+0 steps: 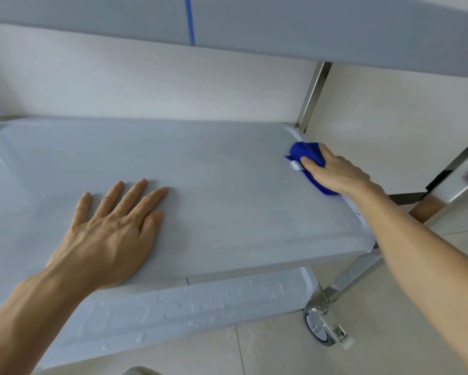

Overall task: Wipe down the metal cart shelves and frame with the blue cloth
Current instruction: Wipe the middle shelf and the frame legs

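Head view: blue cloth [310, 163] bunched at the far right corner of the cart's middle shelf [214, 185], against the raised edge. Right hand [333, 173] lies on top of it, fingers curled over the wad and pressing it to the shelf; one fingertip shows at the cloth's left edge, beside a small white tag. Cloth sticks out ahead of the fingers and trails back under the palm along the shelf's right rim.

Left hand [111, 234] rests flat on the same shelf, near its front edge and well apart from the cloth, fingers straight and spread, holding nothing.

Underside of the upper shelf [281, 25] spans the top, with a thin blue line across it. Lower shelf [200, 309] sticks out below the front edge, wet with droplets and streaks. Shiny upright post [312, 96] stands at the far right corner; a second post [354, 274] runs down to a caster wheel [320, 327] on the pale tiled floor [389, 353].
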A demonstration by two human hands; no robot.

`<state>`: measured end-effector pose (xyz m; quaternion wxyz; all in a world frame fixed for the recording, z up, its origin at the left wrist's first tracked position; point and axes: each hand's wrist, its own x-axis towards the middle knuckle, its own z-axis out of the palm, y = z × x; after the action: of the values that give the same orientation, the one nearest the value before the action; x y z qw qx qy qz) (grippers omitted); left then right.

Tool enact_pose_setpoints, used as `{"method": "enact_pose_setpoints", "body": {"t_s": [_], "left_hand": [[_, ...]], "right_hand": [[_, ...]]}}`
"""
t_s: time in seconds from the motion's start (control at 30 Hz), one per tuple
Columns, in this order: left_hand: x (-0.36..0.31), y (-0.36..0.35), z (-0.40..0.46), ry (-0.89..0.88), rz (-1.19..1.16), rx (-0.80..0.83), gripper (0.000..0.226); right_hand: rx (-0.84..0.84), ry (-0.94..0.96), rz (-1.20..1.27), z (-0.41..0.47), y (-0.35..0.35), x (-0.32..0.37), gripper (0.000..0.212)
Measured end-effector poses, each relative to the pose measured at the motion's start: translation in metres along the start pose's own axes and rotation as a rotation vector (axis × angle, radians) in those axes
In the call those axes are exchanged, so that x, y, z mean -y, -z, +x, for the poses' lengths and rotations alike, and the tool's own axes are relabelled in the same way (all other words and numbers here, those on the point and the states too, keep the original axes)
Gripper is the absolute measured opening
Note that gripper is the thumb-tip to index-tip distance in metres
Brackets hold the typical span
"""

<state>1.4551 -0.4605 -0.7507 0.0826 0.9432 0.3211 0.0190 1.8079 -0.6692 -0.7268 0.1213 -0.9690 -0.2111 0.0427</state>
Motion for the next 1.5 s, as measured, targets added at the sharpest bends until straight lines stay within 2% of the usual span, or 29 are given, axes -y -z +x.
{"method": "enact_pose_setpoints", "body": {"t_s": [0.07,0.13,0.33,0.4,0.5,0.6,0.67,0.77,0.9,1.03,1.27,1.5], "left_hand": [[0.002,-0.001,0.0,-0.002,-0.013,-0.001,0.06],[0.003,-0.002,0.0,-0.006,-0.022,-0.001,0.062],[0.003,-0.001,0.0,-0.001,-0.038,-0.016,0.064],[0.002,0.0,-0.001,0.005,-0.04,-0.014,0.063],[-0.01,0.004,-0.001,0.018,0.019,-0.033,0.056],[-0.034,0.006,0.0,0.013,0.046,-0.075,0.059],[-0.052,0.004,-0.005,-0.094,0.006,-0.075,0.068],[-0.069,-0.006,-0.014,-0.217,-0.019,-0.033,0.075],[-0.069,-0.013,-0.013,-0.227,0.032,-0.069,0.068],[-0.068,-0.013,-0.012,-0.217,0.052,-0.071,0.065],[-0.067,-0.014,-0.016,-0.214,0.065,-0.075,0.064],[-0.072,-0.012,-0.013,-0.2,0.079,-0.066,0.063]], "right_hand": [[-0.021,0.001,-0.084,0.007,-0.007,0.024,0.066],[-0.003,0.08,-0.15,-0.007,-0.018,0.045,0.067],[0.063,0.54,-0.132,-0.124,-0.034,0.051,0.072],[0.058,0.593,-0.124,-0.153,-0.025,0.038,0.071],[0.05,0.539,-0.153,-0.163,-0.008,0.013,0.072],[-0.039,0.378,-0.174,-0.148,-0.005,-0.004,0.07],[-0.079,0.222,-0.199,-0.122,-0.006,-0.012,0.07],[-0.013,0.041,-0.12,-0.073,-0.001,-0.014,0.067],[-0.047,0.002,-0.091,-0.043,0.0,-0.004,0.066],[-0.047,-0.014,-0.179,-0.08,-0.011,-0.016,0.067],[0.008,0.199,-0.315,-0.158,-0.015,-0.015,0.071],[-0.007,0.509,-0.203,-0.212,-0.026,0.004,0.063]]}}
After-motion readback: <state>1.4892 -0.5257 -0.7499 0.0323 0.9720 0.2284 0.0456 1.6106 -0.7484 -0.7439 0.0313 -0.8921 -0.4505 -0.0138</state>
